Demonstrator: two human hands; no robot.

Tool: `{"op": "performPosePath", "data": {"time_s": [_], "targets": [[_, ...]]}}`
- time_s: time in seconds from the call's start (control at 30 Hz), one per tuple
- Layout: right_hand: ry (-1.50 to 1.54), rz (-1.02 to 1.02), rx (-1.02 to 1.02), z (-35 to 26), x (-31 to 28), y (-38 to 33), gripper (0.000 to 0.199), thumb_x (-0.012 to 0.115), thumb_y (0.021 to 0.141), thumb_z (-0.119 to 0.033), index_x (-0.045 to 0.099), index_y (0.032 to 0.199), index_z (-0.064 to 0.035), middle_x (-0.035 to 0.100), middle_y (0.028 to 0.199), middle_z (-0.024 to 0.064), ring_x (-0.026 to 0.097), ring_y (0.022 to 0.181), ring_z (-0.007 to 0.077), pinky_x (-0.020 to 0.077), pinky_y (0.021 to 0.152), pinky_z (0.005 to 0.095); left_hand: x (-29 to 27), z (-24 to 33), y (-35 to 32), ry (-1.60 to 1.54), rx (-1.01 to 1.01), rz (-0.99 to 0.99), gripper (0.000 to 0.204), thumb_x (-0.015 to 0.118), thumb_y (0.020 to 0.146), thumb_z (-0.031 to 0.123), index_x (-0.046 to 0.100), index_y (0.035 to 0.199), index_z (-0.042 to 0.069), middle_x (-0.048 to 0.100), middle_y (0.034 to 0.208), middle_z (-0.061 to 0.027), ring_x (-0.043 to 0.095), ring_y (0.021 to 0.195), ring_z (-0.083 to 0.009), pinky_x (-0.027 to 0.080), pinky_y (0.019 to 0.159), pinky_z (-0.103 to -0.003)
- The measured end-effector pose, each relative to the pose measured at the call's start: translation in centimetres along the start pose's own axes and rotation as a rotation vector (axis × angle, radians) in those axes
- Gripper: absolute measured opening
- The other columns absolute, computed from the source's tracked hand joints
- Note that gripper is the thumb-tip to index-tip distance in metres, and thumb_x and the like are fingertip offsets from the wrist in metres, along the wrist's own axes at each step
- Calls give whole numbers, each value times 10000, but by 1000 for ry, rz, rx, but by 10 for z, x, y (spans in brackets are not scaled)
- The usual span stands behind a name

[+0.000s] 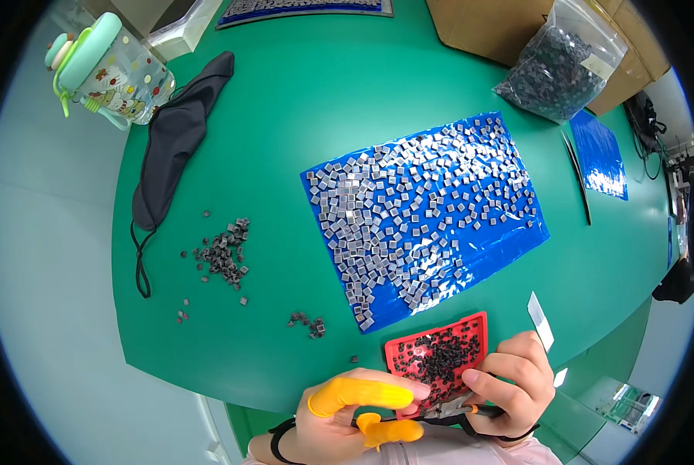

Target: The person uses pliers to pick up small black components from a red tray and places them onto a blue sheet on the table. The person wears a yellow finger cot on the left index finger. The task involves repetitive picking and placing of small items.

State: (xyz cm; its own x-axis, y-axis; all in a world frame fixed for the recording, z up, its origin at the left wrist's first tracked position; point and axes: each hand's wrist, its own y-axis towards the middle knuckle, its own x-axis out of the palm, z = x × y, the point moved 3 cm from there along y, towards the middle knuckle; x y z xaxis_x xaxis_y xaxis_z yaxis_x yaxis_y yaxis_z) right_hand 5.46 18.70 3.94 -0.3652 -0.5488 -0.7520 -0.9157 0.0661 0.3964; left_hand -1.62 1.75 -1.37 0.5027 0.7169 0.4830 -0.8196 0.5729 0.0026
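Note:
Small black parts lie heaped in a shallow red tray (482,333) at the table's near edge. Over its near left corner reaches my left hand (339,418), with yellow finger cots on the thumb and one finger. Those two are stretched out and apart, and a bare fingertip touches the tray. At the tray's near right side, my right hand (517,384) is closed around a small metal-tipped tool with an orange and black handle (486,411), which looks like pliers. Its jaws are partly hidden. Beyond the tray lies a blue sheet (471,275) covered with small square metallic pieces (354,209).
Loose dark pieces (223,254) and a smaller cluster (309,322) lie left. A black pouch (172,151) and a drink bottle (122,74) are far left. At far right are a bag of parts (560,74), a cardboard box (478,31), tweezers (577,178) and another blue sheet (601,159).

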Motion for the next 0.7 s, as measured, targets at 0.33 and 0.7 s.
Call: {"op": "performPosePath", "data": {"time_s": [0.33, 0.7], "targets": [[75, 32, -4, 2, 6, -2, 473, 704, 470, -85, 664, 941, -76, 597, 807, 44, 537, 680, 220, 372, 558, 347, -10, 20, 3, 371, -197, -132, 182, 762, 741, -68, 695, 910, -67, 710, 899, -183, 695, 784, -229, 564, 689, -304], [47, 58, -17, 3, 4, -1, 469, 705, 464, -94, 666, 930, -68, 598, 796, 44, 529, 670, 219, 370, 553, 347, -13, 3, -5, 256, -166, -2, 170, 796, 747, 2, 722, 887, -60, 719, 866, -133, 678, 715, -155, 523, 629, -237]]}}
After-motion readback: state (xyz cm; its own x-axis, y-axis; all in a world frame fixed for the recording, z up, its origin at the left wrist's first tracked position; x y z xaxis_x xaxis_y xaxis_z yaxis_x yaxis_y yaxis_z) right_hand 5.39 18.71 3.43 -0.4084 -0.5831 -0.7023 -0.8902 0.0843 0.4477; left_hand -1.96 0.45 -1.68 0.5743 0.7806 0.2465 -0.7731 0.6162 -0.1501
